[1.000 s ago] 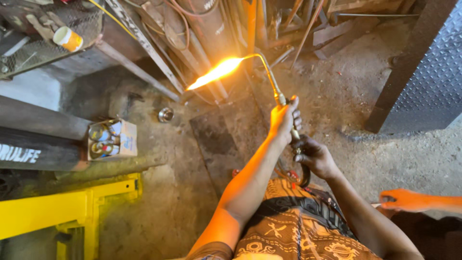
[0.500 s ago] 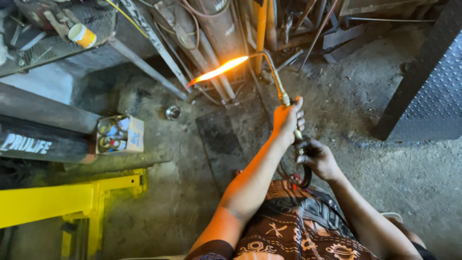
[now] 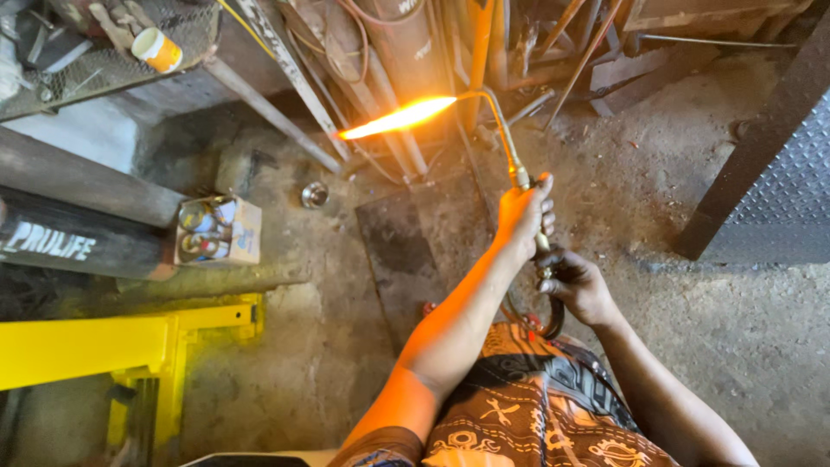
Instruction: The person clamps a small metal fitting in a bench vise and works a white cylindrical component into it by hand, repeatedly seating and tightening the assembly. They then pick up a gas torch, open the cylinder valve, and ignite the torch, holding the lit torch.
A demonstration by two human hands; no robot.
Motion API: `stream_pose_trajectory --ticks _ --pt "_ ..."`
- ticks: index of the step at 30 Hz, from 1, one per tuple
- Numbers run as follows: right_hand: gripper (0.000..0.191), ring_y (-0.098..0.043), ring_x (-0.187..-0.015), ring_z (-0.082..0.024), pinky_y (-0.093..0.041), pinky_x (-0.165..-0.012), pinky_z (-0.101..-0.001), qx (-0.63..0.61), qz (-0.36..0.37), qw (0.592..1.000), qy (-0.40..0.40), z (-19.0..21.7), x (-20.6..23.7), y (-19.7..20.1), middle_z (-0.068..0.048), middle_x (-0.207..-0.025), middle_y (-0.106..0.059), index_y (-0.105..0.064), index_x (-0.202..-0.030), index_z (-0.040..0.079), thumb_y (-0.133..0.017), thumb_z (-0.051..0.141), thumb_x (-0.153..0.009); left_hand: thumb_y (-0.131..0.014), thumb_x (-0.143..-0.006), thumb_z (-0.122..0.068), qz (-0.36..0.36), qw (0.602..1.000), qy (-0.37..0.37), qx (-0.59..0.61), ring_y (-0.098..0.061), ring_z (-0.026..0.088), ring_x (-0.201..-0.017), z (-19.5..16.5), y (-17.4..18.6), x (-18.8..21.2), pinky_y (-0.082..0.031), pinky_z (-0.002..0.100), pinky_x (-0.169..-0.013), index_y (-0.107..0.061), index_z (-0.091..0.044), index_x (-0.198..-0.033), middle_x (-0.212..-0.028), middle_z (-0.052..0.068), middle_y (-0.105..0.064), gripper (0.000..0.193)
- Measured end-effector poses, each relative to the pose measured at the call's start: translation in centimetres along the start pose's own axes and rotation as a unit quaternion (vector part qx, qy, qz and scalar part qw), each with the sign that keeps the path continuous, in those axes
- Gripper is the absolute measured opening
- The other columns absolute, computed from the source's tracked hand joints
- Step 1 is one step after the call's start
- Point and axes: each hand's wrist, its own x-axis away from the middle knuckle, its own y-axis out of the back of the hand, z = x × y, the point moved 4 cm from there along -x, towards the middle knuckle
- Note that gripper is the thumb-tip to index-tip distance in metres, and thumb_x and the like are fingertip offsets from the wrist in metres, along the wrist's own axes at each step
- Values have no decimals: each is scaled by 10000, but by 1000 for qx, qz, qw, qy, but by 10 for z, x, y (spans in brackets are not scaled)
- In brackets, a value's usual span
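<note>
Holding the lit torch [image 3: 510, 156] steadier than a second ago, left hand [image 3: 521, 216] fingers wrapped shut round its handle, right hand [image 3: 577, 285] closed on the valve end below, flame [image 3: 398, 118] shortened toward the cylinder [image 3: 406, 43].

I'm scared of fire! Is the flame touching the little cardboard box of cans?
Apart. The head view shows the flame burning up by the leaning pipes, with bare dirt floor between it and the cardboard box.
</note>
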Motion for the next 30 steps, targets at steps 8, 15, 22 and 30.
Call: stream_pose_trajectory --ticks 8,15,22,30 --pt "395 -586 -873 -91 -508 -760 -267 -14 18 999 26 3 0 2 6 -969 -629 -651 -1205 13 -807 51 -844 -732 -939 -359 4 1000 -10 -3 -443 94 -459 2 -2 -3 -342 278 -413 -474 -186 -871 -628 -50 -455 318" --pt "378 -634 -760 -127 -525 -649 -274 -111 -113 987 -7 2 -6 1 -12 -973 -685 -556 -1257 118 -447 367 -994 -728 -930 -340 -19 998 -56 -4 -422 77 -442 -2 -3 -6 -338 268 -402 -499 -176 -847 -606 -64 -444 294" --pt "416 -535 -630 -137 -447 -562 -297 207 -229 950 34 -8 -9 5 -73 -778 -600 -563 -1011 13 -369 339 -1181 -712 -970 -291 -16 989 -146 -10 -397 52 -410 -2 -18 -1 -288 257 -362 -462 -165 -787 -583 -72 -436 335" --pt "387 -544 -639 -125 -455 -574 -290 220 -221 949 40 -6 -4 7 -75 -775 -614 -566 -1041 30 -361 334 -1162 -704 -976 -265 4 990 -140 16 -395 39 -414 -2 -19 2 -282 251 -361 -469 -162 -807 -600 -73 -457 307"
